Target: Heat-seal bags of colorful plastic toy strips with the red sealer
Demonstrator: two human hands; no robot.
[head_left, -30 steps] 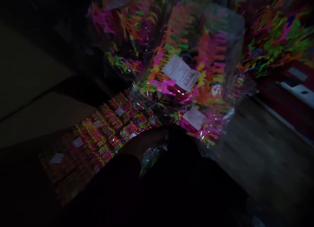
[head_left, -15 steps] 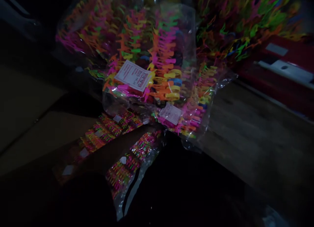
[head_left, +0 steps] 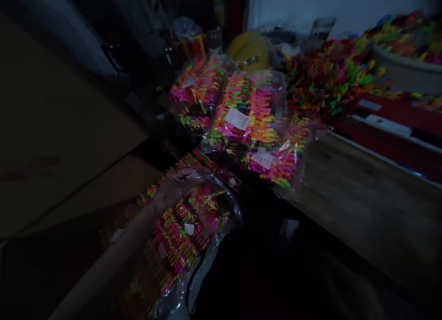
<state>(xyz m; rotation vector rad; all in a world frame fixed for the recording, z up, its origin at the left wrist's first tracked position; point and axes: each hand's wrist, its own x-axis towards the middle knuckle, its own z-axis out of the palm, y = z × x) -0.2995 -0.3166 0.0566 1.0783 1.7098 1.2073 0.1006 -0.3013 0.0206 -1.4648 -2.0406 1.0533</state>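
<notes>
The left hand (head_left: pixel 177 184) is curled over the top of a clear bag of bright clips (head_left: pixel 183 228), which lies low beside the table (head_left: pixel 362 205); in this dim light the slippery plastic could slide free; the right hand is out of view.

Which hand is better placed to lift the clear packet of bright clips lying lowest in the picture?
Probably the left hand: it already rests on the top end of that packet. The right hand is out of view, so nothing shows it near.
</notes>
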